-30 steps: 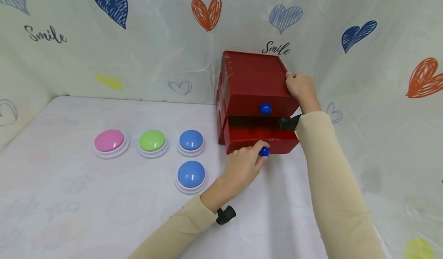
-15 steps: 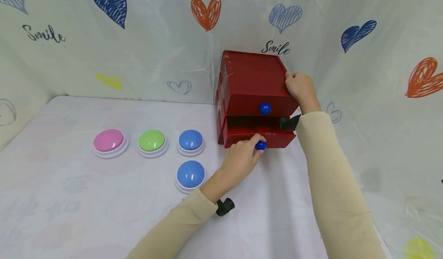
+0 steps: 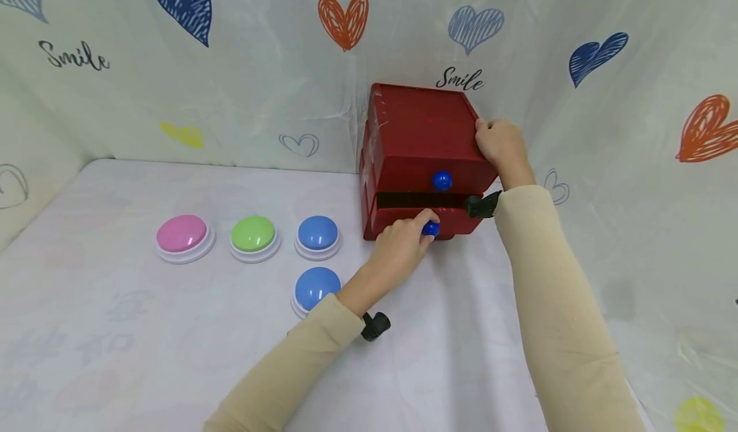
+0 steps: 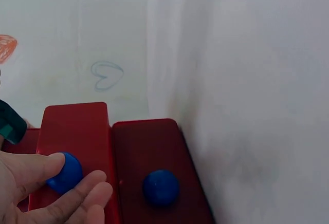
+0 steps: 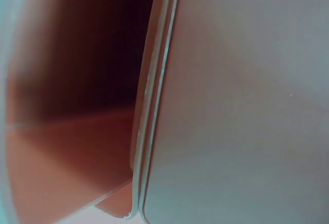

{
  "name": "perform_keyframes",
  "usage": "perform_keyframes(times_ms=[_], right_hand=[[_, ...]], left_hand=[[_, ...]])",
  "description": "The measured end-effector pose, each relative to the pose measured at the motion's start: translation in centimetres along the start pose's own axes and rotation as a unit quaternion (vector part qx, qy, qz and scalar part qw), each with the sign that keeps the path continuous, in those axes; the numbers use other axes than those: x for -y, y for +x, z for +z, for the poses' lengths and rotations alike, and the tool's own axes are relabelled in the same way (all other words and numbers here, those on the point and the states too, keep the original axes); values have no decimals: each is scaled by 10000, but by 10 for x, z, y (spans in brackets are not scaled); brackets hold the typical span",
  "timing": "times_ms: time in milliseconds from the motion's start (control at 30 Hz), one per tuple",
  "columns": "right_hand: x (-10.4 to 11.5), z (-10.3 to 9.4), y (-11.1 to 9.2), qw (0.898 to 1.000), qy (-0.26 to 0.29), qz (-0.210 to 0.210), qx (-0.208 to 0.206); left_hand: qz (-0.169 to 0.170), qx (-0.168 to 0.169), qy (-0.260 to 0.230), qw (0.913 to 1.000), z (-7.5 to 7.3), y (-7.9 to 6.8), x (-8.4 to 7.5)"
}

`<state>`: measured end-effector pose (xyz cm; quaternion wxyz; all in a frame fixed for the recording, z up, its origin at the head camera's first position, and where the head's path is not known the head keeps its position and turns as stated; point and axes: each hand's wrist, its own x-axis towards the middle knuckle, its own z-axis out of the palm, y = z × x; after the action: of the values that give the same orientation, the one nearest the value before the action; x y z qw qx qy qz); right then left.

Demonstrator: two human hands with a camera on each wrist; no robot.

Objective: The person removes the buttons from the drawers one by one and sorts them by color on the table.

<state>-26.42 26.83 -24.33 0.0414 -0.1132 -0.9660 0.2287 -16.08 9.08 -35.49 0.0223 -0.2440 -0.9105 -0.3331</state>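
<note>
A red drawer cabinet [image 3: 426,124] stands against the back cloth. Its drawer [image 3: 392,217] under the top section sticks out partway, with a dark gap above its front. My left hand [image 3: 398,252] pinches that drawer's blue knob [image 3: 430,228] between thumb and fingers; the left wrist view shows the same held knob [image 4: 67,174]. Beside it there, another red drawer front [image 4: 149,147] carries its own blue knob [image 4: 161,188]. My right hand [image 3: 504,149] holds the cabinet's upper right edge, thumb on top, other fingers mostly hidden. The right wrist view shows blurred red panels [image 5: 67,167] close up.
To the left on the white table [image 3: 173,329] are push buttons: a pink one [image 3: 181,233], a green one [image 3: 252,233], a blue one [image 3: 318,232] and a nearer blue one [image 3: 316,286], partly behind my left sleeve. A heart-printed cloth [image 3: 259,99] hangs behind.
The drawer has slid further into the cabinet, and my left hand has moved back and slightly left with its knob. My right hand has stayed in place.
</note>
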Motion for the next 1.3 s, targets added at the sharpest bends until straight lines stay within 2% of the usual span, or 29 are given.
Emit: perform_keyframes(times_ms=[267,700,967,1300], right_hand=[[1,1,0,9999,83,85,59],[1,1,-1,9999,147,75,25],[0,1,-1,10000,25,10,-11],[1,1,-1,10000,19,49,15]], left_hand=[[-43,153,-83,9998,-2,8,3],[-94,123,-32,9999,-3,20,7],[-25,39,27,10000,-3,24,9],[-134,156,15,9998,-6,27,9]])
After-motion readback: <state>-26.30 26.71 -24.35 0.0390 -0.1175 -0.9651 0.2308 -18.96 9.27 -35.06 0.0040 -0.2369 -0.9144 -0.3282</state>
